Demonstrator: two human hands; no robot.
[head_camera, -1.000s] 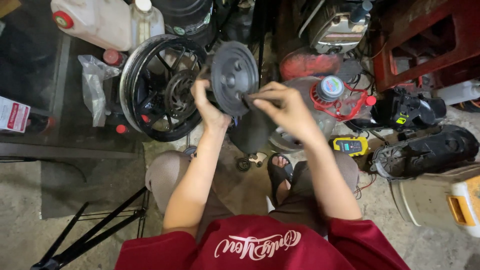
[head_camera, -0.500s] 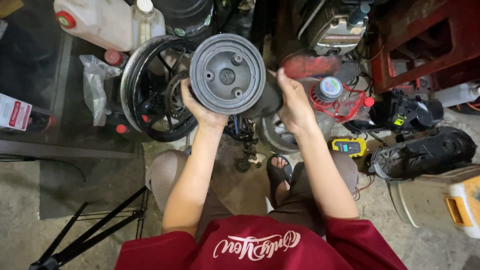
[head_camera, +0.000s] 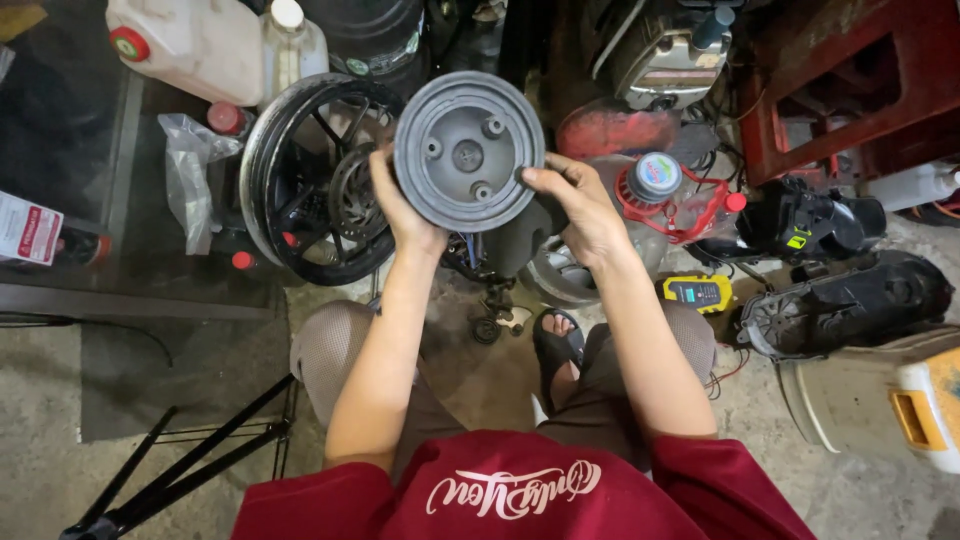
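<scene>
Nearest the cam: red shirt at 6 o'clock, knees bent, person squatting on the concrete floor (head_camera: 120, 460). Black sandal (head_camera: 556, 345) on a foot btwn the knees. Black tripod legs (head_camera: 180, 470) at 7 o'clock.

Both forearms run up to frame centre. Left hand (head_camera: 400, 205) w/ fingers curled round the left rim of a grey round pulley disc (head_camera: 468, 150); right hand (head_camera: 570, 205) pinches its right rim, thumb on the face, fingers behind. Disc held upright in the air, hollow face w/ three bosses toward the cam, at approx 12 o'clock.

Behind it at 10 o'clock: black spoked wheel (head_camera: 300, 180), just beside the left hand. White jug (head_camera: 190, 45) at 11. Yellow meter (head_camera: 695, 292) at 3 o'clock, black engine cover (head_camera: 840, 305) further right. Red frame (head_camera: 850, 90) at 1–2 o'clock, far.
</scene>
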